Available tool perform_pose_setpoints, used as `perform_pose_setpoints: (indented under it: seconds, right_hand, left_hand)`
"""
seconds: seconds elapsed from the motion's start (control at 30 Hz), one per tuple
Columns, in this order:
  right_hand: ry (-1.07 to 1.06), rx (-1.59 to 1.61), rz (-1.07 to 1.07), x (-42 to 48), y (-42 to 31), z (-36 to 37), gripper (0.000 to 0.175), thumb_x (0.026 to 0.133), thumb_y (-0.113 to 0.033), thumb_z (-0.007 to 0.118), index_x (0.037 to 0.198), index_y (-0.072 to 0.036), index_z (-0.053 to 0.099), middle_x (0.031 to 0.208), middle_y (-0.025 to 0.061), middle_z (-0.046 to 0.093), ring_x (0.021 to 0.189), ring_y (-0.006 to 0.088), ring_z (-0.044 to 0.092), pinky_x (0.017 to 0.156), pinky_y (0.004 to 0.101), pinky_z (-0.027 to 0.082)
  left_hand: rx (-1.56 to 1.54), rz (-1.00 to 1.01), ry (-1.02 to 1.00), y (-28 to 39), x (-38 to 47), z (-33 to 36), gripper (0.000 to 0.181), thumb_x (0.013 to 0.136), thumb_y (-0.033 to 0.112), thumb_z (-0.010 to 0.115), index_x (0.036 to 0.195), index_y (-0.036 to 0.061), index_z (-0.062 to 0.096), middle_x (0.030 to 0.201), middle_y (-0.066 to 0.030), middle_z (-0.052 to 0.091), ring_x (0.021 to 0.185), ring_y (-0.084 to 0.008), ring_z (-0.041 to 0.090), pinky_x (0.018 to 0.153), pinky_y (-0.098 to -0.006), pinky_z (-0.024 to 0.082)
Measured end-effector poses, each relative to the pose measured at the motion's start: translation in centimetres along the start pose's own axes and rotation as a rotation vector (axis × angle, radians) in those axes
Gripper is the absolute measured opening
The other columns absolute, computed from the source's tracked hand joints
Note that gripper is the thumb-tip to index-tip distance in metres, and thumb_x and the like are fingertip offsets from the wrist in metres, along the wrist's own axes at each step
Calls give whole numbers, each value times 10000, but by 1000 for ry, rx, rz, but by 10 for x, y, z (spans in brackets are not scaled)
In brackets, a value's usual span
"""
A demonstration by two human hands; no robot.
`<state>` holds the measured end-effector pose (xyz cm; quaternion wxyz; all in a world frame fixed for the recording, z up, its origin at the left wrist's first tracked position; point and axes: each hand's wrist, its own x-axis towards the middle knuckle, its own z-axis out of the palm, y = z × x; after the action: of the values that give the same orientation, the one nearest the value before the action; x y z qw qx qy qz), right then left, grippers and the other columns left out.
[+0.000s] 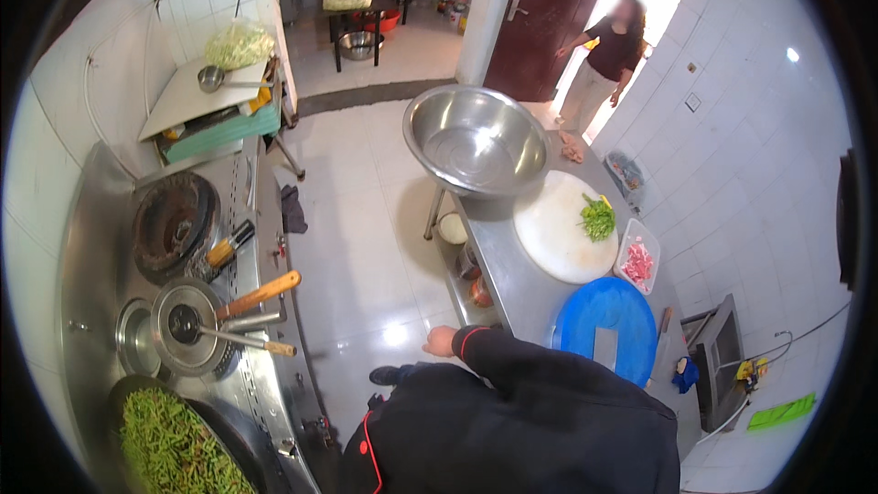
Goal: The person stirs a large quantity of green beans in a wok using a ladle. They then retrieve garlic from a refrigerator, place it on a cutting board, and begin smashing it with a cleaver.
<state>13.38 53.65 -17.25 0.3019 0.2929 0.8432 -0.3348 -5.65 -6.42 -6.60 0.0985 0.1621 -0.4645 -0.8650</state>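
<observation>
My right hand [440,342] hangs over the floor beside the steel worktable [497,247], below a black sleeve with red trim. It looks loosely curled; I see nothing in it, but its fingers are not clear. My left hand is out of view. Nearest my right arm, a blue round cutting board [583,309] bears a flat rectangular metal piece [605,346], perhaps a cleaver blade. Beyond it lies a white round cutting board [549,233] with chopped greens [598,219]. Sliced raw meat [638,264] fills part of a plastic tub [648,237].
A large steel basin [473,144] overhangs the worktable's far end. At left, the stove [233,384] holds a pan of cut green vegetables [171,439], a strainer [168,312] with ladles, and a burner [175,223]. A person [610,55] stands in the doorway.
</observation>
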Motion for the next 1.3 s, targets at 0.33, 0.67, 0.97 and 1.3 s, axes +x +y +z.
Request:
perform_pose_setpoints:
  seconds: [0.33, 0.67, 0.97, 1.3]
  right_hand:
    - [19, -105, 172, 34, 42, 12, 456, 825, -341, 595, 1064, 15, 751, 1135, 282, 695, 1131, 409, 658, 989, 446, 514]
    - [84, -87, -74, 34, 22, 9, 433, 838, -335, 569, 971, 33, 754, 1075, 291, 698, 1055, 446, 658, 949, 500, 509]
    - [19, -77, -96, 31, -4, 20, 455, 858, -347, 539, 957, 44, 749, 1065, 295, 697, 1049, 455, 658, 959, 508, 507]
    - [-90, -90, 195, 24, 53, 36, 421, 849, -255, 540, 1120, -7, 747, 1178, 272, 685, 1165, 378, 661, 1014, 466, 509]
  left_hand:
    - [-400, -43, 217, 8, -9, 8, 96, 895, -48, 619, 881, 30, 674, 809, -54, 578, 898, -204, 587, 829, -321, 513]
    - [-384, -73, 337, 18, -26, 34, 133, 853, -60, 523, 802, 41, 592, 794, -65, 573, 829, -225, 586, 802, -340, 503]
    - [-471, -105, 319, 47, -4, 35, 151, 857, -79, 495, 789, 45, 547, 791, -59, 552, 798, -217, 576, 784, -337, 500]
    - [-94, 102, 237, 3, 14, -18, 125, 891, -75, 478, 918, -70, 600, 847, -91, 563, 867, -254, 588, 822, -359, 503]
